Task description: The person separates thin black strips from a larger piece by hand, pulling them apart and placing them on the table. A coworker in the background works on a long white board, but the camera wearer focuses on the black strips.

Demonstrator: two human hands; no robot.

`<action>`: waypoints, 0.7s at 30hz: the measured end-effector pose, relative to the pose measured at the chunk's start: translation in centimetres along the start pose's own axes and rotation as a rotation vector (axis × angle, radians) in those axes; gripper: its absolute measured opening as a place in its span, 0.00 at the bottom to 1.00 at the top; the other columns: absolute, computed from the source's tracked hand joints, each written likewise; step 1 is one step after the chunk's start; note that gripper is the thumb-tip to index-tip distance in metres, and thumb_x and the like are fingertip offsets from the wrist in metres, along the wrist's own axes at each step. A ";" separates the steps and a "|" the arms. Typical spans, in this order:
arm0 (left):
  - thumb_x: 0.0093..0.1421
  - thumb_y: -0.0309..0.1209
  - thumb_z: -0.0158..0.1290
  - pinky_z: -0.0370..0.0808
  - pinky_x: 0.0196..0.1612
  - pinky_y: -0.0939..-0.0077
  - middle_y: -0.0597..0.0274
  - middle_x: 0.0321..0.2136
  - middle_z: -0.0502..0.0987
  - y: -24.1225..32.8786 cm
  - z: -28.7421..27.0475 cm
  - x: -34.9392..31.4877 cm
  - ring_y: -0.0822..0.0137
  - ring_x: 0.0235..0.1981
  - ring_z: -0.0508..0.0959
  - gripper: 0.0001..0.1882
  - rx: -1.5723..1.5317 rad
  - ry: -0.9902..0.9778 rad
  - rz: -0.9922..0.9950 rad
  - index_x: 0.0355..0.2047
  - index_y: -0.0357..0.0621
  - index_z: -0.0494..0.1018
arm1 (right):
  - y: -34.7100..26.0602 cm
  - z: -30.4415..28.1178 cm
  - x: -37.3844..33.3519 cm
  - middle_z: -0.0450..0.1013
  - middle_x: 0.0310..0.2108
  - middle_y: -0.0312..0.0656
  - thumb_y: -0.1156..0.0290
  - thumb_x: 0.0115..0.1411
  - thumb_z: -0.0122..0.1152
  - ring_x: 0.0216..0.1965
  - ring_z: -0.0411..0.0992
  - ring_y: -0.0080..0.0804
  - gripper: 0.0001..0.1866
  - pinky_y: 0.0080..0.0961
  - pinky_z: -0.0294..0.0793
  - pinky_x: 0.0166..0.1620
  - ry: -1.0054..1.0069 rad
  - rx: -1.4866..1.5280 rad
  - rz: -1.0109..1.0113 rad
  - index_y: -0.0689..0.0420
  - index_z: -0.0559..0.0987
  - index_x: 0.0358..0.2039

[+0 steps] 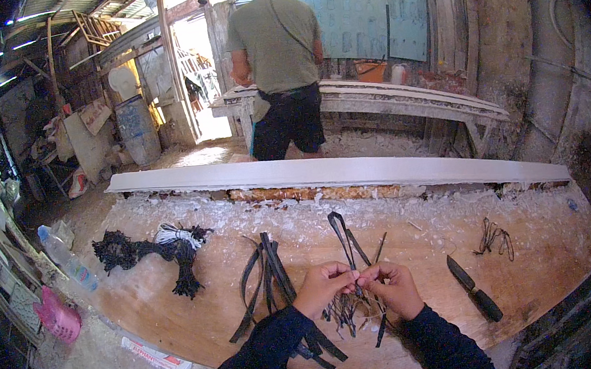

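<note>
My left hand (326, 286) and my right hand (393, 286) meet over the plywood table, fingertips pinched together. Between them they grip a narrow black strip (341, 231), whose folded loop points away from me. Under my hands lies a bunch of thin black strands (347, 316), partly hidden by the fingers. Left of my left hand, long flat black strips (276, 269) lie in a loose pile, some passing beneath my forearm. To the right of my right hand rests a dark-handled knife (473, 288), its blade angled away to the left.
Black knotted cord bundles (184, 262) with a white cord (177, 233) lie left; thin dark strands (494, 240) lie right. A long white moulding (337, 173) spans the far edge among white scraps. A plastic bottle (67, 257) stands at left. Beyond, a person (274, 50) faces a bench (402, 98).
</note>
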State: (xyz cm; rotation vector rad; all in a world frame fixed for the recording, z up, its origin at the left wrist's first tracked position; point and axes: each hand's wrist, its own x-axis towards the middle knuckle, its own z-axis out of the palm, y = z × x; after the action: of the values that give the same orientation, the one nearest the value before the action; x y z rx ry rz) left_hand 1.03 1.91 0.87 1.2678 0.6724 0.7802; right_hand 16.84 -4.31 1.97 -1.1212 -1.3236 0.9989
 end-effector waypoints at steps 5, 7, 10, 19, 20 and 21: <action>0.53 0.29 0.52 0.68 0.27 0.86 0.65 0.23 0.73 0.1 -0.3 0.1 0.77 0.22 0.71 0.07 -0.142 0.055 -0.053 0.28 0.37 0.71 | -0.4 -0.2 0.2 0.71 0.28 0.39 0.78 0.48 0.58 0.31 0.69 0.28 0.08 0.22 0.68 0.34 0.007 -0.281 -0.246 0.57 0.77 0.32; 0.53 0.30 0.53 0.69 0.27 0.87 0.65 0.23 0.74 0.1 -0.5 0.1 0.78 0.22 0.71 0.08 -0.159 0.051 -0.056 0.29 0.37 0.72 | -0.8 -0.4 0.2 0.70 0.29 0.41 0.78 0.47 0.58 0.32 0.69 0.32 0.11 0.25 0.68 0.34 -0.022 -0.476 -0.420 0.54 0.77 0.33; 0.53 0.31 0.53 0.69 0.27 0.88 0.66 0.23 0.74 0.0 -0.6 0.1 0.79 0.22 0.72 0.09 -0.163 0.045 -0.063 0.29 0.37 0.73 | -1.2 -0.2 -0.1 0.70 0.28 0.40 0.77 0.43 0.59 0.31 0.69 0.37 0.15 0.28 0.67 0.34 -0.057 -0.652 -0.576 0.50 0.77 0.34; 0.53 0.29 0.53 0.69 0.27 0.88 0.64 0.24 0.74 -0.1 -0.5 0.2 0.78 0.23 0.72 0.08 -0.113 0.007 -0.026 0.29 0.35 0.72 | -0.9 -0.3 -0.1 0.70 0.25 0.36 0.76 0.39 0.63 0.29 0.69 0.32 0.12 0.27 0.64 0.35 -0.020 -0.833 -0.725 0.52 0.77 0.29; 0.53 0.28 0.53 0.69 0.27 0.88 0.64 0.24 0.74 -0.1 -0.4 0.1 0.78 0.23 0.72 0.07 -0.110 0.003 -0.024 0.29 0.35 0.72 | -0.7 -0.2 -0.1 0.70 0.24 0.36 0.76 0.41 0.63 0.29 0.69 0.31 0.10 0.27 0.64 0.34 0.001 -0.807 -0.711 0.54 0.76 0.28; 0.53 0.28 0.52 0.69 0.27 0.88 0.64 0.24 0.74 -0.1 -0.4 0.1 0.78 0.23 0.72 0.07 -0.098 0.001 -0.019 0.29 0.35 0.72 | -0.5 -0.1 -0.1 0.70 0.24 0.36 0.76 0.42 0.62 0.28 0.69 0.30 0.08 0.26 0.64 0.34 0.022 -0.782 -0.697 0.55 0.75 0.26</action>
State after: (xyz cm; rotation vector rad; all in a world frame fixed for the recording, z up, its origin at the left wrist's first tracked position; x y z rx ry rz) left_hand 0.76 2.18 0.73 1.1702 0.6388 0.7892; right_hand 16.86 -4.51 2.45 -1.0664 -1.9656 -0.0709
